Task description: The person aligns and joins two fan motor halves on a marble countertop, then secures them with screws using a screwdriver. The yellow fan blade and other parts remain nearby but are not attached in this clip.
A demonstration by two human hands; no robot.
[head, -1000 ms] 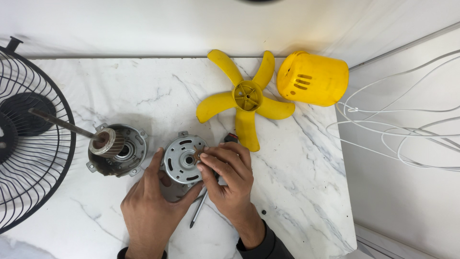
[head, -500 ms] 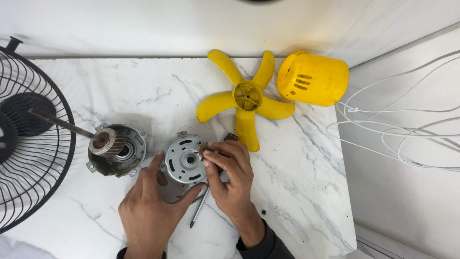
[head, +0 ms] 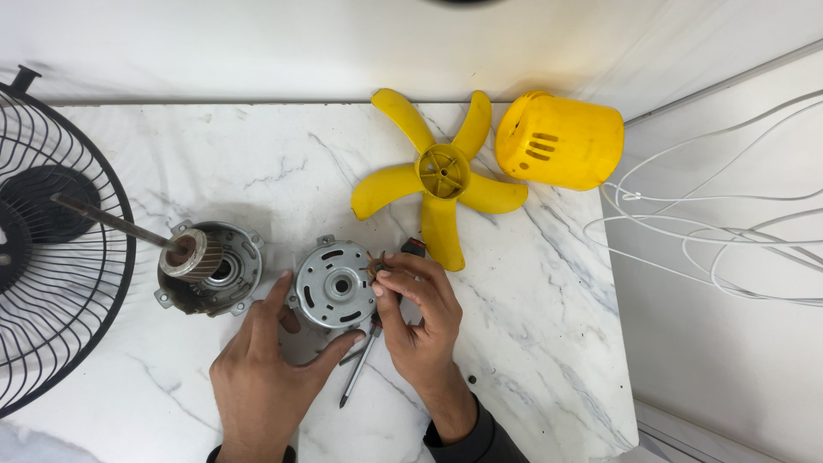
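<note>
A round grey metal motor end cover stands tilted on the marble table. My left hand cups it from below and from the left, thumb and fingers on its rim. My right hand pinches a small brown part at the cover's right edge. A screwdriver with a dark handle lies under my right hand, its tip pointing toward me. The other motor half, with the rotor and a long shaft, rests to the left.
A yellow fan blade lies behind my hands, with a yellow motor housing at the table's right edge. A black wire fan guard fills the left side. White cables trail on the floor to the right.
My right-hand fingers have shifted slightly at the cover's right edge. Nothing else has moved.
</note>
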